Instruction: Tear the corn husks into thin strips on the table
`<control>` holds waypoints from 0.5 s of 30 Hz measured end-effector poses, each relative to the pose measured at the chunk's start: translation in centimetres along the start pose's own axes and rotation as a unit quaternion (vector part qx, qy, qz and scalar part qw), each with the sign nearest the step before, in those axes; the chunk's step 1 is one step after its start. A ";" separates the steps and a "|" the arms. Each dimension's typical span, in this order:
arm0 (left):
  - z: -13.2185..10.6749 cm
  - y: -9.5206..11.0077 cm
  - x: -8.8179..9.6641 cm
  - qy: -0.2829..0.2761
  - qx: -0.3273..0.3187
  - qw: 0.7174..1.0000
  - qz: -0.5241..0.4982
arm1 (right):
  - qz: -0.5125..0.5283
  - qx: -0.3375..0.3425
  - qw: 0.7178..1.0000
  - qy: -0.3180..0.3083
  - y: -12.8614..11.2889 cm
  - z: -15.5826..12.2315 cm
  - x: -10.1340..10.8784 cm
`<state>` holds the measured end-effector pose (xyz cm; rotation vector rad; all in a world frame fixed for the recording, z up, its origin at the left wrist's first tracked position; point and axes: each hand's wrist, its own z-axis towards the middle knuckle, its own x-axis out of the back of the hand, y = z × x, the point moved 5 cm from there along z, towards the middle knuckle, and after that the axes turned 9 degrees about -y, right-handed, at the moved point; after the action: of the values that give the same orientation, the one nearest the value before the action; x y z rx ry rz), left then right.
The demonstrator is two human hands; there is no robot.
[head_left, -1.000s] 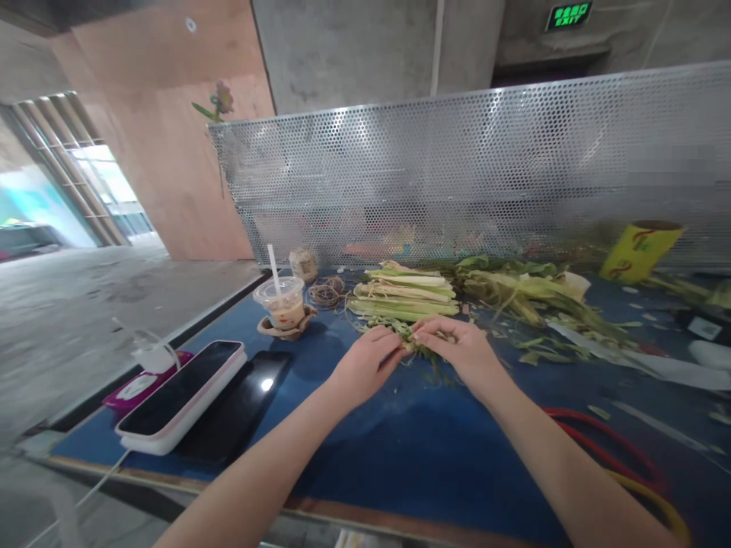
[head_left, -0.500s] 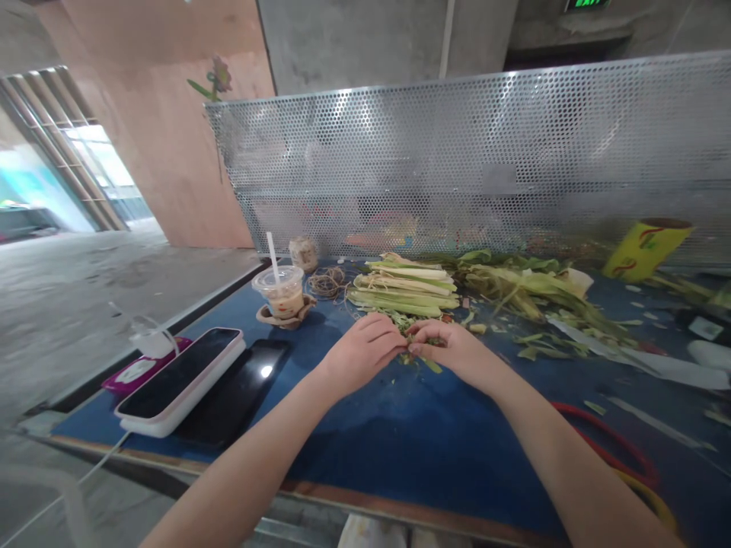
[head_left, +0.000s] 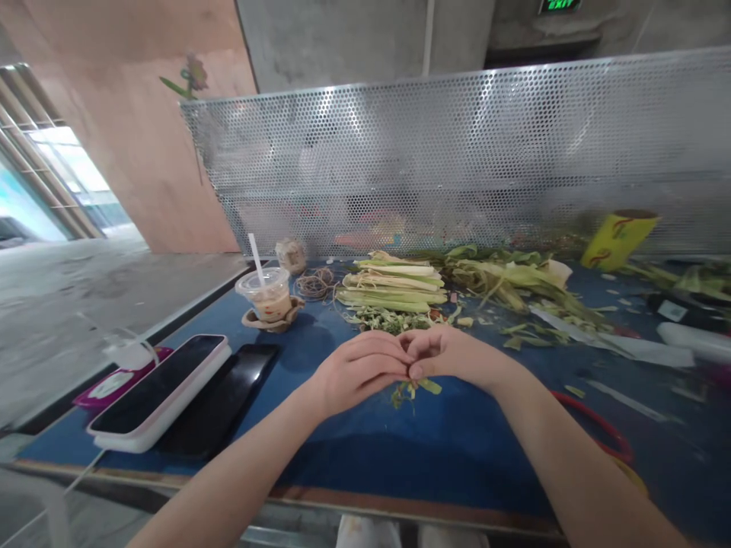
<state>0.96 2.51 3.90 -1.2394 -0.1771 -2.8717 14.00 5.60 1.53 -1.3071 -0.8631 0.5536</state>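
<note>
My left hand (head_left: 361, 367) and my right hand (head_left: 454, 358) meet over the blue table, thumbs and fingertips pinched together. Whatever lies between the fingertips is hidden. Small green leaf scraps (head_left: 416, 390) show just below the fingers; whether they hang from the hands or rest on the table I cannot tell. Right behind the hands spreads a heap of dried, shredded green leaves (head_left: 381, 321). Beyond it a stack of pale green husk strips (head_left: 394, 288) lies side by side.
Loose husks (head_left: 502, 278) and a yellow roll (head_left: 620, 240) are at the back right. To the left stand a lidded drink cup (head_left: 267, 295), a coil of twine (head_left: 316, 283), a white-cased phone (head_left: 163, 392) and a black phone (head_left: 222, 399). A perforated metal screen (head_left: 365, 167) borders the far edge.
Both hands have come nearer to me, away from the leaf heap, which now shows more fully behind them. The fingertips stay together. The whole view has shifted slightly.
</note>
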 end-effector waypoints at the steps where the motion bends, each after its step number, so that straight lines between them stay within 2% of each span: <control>1: 0.0 0.0 0.1 0.011 0.001 1.000 -0.006 | -0.004 -0.004 1.000 -0.001 0.0 0.0 0.0; 5: 0.1 0.0 0.3 0.034 0.030 0.998 -0.031 | -0.032 -0.020 0.999 -0.008 0.2 0.1 0.0; 12: -0.1 -0.8 -0.4 0.005 0.129 0.985 -0.114 | -0.060 -0.017 0.997 -0.042 -0.2 -0.2 -0.5; 15: -0.4 -1.3 -0.4 0.043 0.150 0.976 -0.155 | -0.089 -0.015 0.995 -0.033 -0.5 -0.3 -0.3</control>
<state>0.85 3.74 3.24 -1.1122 -0.8380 -2.9842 13.99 5.07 1.96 -1.2299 -1.0346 0.4459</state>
